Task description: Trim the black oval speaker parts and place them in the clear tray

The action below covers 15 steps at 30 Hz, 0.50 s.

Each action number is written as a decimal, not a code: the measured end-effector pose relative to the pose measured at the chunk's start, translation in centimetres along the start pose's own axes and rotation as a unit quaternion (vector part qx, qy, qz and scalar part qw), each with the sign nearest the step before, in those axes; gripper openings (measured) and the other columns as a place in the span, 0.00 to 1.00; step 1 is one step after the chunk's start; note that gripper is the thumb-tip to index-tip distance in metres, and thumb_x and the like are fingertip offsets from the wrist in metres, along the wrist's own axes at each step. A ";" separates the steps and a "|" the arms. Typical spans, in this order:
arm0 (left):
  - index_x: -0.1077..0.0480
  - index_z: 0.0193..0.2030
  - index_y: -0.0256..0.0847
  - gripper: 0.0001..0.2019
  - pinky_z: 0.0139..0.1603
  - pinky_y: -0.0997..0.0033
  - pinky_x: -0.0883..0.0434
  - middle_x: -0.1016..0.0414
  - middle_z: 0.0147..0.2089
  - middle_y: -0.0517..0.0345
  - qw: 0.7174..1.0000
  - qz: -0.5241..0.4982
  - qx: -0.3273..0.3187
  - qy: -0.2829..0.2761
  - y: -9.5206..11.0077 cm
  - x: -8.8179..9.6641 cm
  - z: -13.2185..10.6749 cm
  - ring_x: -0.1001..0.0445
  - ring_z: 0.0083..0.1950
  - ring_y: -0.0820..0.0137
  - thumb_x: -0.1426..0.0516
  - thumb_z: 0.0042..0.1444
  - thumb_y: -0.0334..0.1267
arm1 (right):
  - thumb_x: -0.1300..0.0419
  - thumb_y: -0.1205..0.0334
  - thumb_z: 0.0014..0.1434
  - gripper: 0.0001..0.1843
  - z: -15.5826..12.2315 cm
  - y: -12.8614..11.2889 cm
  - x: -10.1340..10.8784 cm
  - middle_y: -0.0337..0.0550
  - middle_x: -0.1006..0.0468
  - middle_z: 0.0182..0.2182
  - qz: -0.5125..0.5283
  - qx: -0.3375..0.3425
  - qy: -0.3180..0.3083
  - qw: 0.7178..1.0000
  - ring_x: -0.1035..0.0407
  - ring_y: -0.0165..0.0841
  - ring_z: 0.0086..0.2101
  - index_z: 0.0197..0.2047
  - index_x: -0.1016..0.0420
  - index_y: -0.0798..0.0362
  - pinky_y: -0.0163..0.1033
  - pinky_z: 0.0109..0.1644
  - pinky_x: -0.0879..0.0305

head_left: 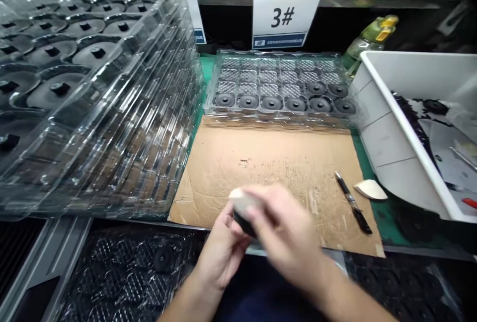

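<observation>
Both my hands meet over the near edge of a brown cardboard sheet (276,163). My left hand (221,247) is closed round a small round black part (244,222) held from below. My right hand (286,232), blurred by motion, lies over the part with its fingers curled; a pale fingertip cover or pad (241,198) shows at its tip. A clear plastic tray (279,88) at the back of the cardboard holds one full row and a few more of the same black round parts in its pockets.
A tall stack of clear trays (93,98) filled with black parts stands at the left. A white bin (406,128) with black scraps sits at the right. A black knife (354,202) and a pale wedge (370,190) lie on the cardboard's right side. A sign reads "3#" (285,19).
</observation>
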<state>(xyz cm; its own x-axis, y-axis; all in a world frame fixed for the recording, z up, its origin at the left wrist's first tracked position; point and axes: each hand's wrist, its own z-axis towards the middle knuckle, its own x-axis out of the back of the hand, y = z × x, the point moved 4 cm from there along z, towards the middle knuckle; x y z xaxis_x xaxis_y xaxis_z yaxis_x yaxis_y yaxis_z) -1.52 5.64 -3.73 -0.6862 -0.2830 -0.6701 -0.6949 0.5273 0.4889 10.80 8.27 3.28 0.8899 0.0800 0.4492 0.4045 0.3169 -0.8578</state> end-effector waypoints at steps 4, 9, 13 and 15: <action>0.28 0.47 0.47 0.30 0.44 0.76 0.28 0.23 0.46 0.59 1.000 0.021 0.019 0.008 -0.4 -1.1 -0.2 0.25 0.46 0.68 0.29 0.32 0.41 | 0.50 0.69 0.63 0.10 0.0 -2.1 -0.8 0.41 0.26 0.33 0.002 0.004 -0.140 0.990 0.30 0.30 0.31 0.44 0.29 0.53 0.33 0.33 0.34; 0.25 0.42 0.45 0.21 0.45 0.76 0.28 0.21 0.39 0.59 0.999 0.044 0.024 -0.022 -0.5 -2.2 -0.4 0.24 0.43 0.69 0.31 0.37 0.41 | 0.52 0.70 0.64 0.14 -0.5 -1.8 0.7 0.47 0.25 0.37 -0.007 0.049 -0.022 0.999 0.30 0.33 0.36 0.50 0.31 0.57 0.38 0.40 0.33; 0.26 0.47 0.48 0.32 0.48 0.73 0.28 0.22 0.47 0.58 0.998 0.047 0.029 -0.026 -0.5 -1.9 -0.4 0.25 0.48 0.65 0.29 0.29 0.44 | 0.49 0.71 0.62 0.11 -1.4 -1.5 0.6 0.41 0.25 0.33 0.047 0.009 -0.113 0.992 0.31 0.29 0.32 0.45 0.29 0.52 0.33 0.36 0.33; 0.27 0.48 0.47 0.31 0.48 0.73 0.28 0.22 0.45 0.57 0.997 0.065 0.027 -0.021 -0.7 -1.8 -0.4 0.25 0.48 0.64 0.30 0.32 0.44 | 0.49 0.70 0.62 0.11 -1.1 -1.5 0.8 0.41 0.26 0.33 0.034 0.005 -0.100 0.994 0.31 0.29 0.32 0.44 0.29 0.52 0.32 0.36 0.33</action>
<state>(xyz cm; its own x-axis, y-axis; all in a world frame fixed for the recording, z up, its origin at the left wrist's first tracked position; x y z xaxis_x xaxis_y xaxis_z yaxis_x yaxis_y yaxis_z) 0.14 5.44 -2.67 -0.7589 -0.1763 -0.6269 -0.5877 0.6002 0.5425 11.15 6.85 4.70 0.8549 0.2885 0.4312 0.3415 0.3128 -0.8863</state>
